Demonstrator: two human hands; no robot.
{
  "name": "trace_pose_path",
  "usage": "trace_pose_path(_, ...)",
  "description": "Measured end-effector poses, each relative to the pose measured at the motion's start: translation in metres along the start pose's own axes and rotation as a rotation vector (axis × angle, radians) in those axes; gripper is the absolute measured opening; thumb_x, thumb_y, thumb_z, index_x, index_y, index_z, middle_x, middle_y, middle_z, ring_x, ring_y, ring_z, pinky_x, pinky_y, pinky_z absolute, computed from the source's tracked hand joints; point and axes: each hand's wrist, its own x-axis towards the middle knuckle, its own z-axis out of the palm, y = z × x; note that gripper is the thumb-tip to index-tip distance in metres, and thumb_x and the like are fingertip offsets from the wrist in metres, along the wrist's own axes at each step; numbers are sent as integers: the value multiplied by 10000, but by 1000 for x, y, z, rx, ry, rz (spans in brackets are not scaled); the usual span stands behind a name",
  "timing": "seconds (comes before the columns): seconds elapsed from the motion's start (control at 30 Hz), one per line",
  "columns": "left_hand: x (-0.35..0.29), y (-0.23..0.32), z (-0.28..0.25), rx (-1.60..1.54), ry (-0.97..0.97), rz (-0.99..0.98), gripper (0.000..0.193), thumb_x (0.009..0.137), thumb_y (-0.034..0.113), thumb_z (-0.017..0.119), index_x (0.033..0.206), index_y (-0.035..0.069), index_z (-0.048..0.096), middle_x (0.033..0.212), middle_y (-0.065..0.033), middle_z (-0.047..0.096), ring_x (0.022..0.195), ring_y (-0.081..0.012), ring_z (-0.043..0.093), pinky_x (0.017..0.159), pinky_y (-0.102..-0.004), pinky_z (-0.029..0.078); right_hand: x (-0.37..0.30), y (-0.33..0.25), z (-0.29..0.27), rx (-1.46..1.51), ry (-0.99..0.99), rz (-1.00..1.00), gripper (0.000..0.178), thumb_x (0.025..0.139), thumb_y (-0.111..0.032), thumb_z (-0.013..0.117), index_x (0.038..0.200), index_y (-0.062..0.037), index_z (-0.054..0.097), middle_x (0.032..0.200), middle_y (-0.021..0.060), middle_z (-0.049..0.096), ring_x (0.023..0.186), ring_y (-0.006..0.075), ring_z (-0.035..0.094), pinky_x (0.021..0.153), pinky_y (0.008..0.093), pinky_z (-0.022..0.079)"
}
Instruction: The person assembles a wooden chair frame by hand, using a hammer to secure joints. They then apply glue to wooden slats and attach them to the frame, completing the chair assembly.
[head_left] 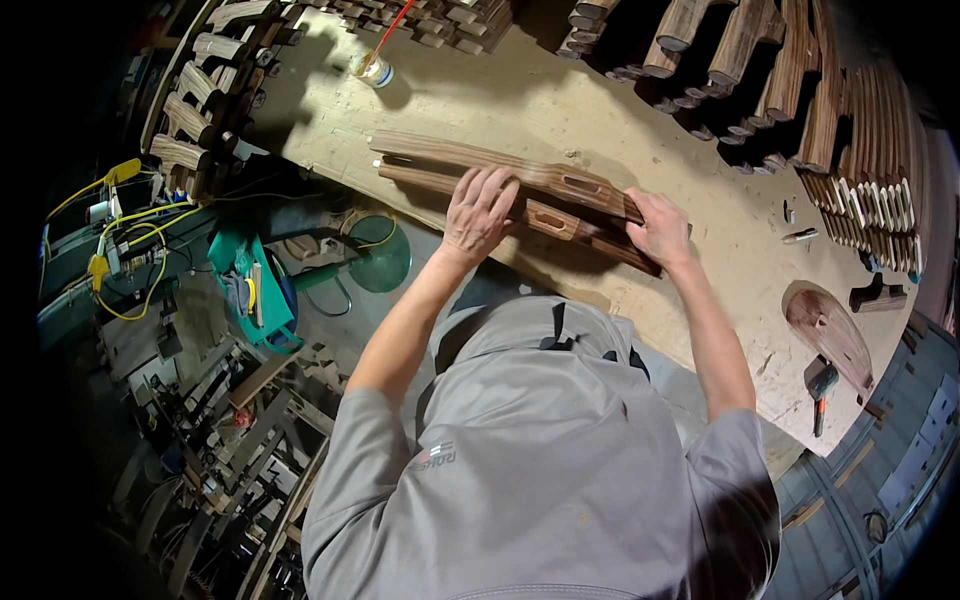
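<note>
2 carved wood blanks (520, 195) on workbench (700, 260); L hand (480, 212) flat, fingers splayed on top; R hand (660, 230) curled gripping end. Prob. stiff, moderately heavy; grip near ends.

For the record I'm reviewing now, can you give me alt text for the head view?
Seen from above, a person in a grey shirt presses both hands on two long carved wooden pieces lying side by side on a plywood workbench: left hand flat across them, right hand gripping their end. More wooden pieces are stacked behind; a hammer lies at right.
</note>
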Motion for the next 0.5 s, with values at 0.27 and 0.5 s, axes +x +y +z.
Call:
trace_pose_path(0.27, 30, -16, 8, 115, -333, 19, 996, 647, 318, 852, 1497, 83, 390, 1294, -119, 544, 1265, -291, 500, 1190, -531, 263, -4, -60, -4, 29, -87, -139, 888, 700, -376, 857, 1388, 32, 471, 1302, 203, 581, 1165, 349, 565, 1031, 472, 436)
trace_pose_path(0.5, 55, -32, -5, 76, -362, 66, 590, 632, 245, 749, 1143, 17, 562, 1079, -139, 584, 1091, -305, 555, 994, -432, 387, 17, -103, 55, -56, 18, 113, 1008, 604, -61, 760, 1453, 142, 255, 1328, 318, 457, 1253, 482, 447, 1116, 554, 344)
